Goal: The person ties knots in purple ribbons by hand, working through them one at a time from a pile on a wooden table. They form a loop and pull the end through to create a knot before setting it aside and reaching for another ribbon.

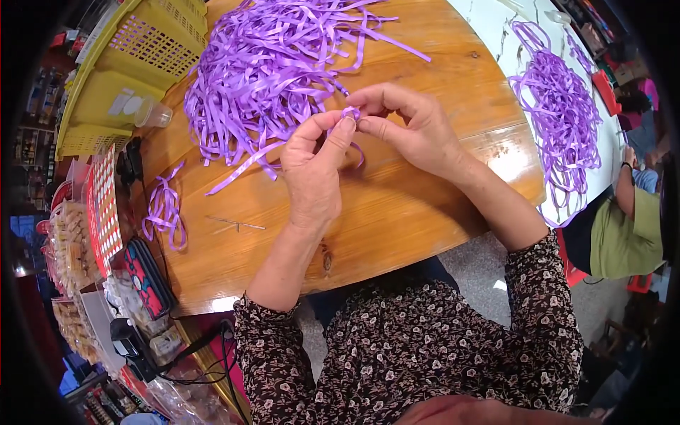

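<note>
While the left hand [313,166] pinches a purple ribbon [350,112] between thumb and bent forefinger, the right hand [423,134] meets it from the right, thumb and forefinger close against the small loop; whether these right fingertips grip the ribbon or only steady it, I cannot tell. The ribbon sits up at the fingertips, above the wooden table [404,223], at the near edge of a big purple heap [258,78]; a short tail shows below the fingers.

The likeliest trouble is a slip: the ribbon looks smooth and narrow, so a loosened left pinch could let the loop spring open; the left thumb covers part of it, so a twist could go unnoticed. Loose strands lie just beyond the fingers; if one catches, it could tug the loop askew or pull the heap into a tangle. To the left, a thin stick [237,224] lies near the left forearm, with a small ribbon bundle [166,209] farther left; a careless sweep of that arm could knock the stick away.
</note>
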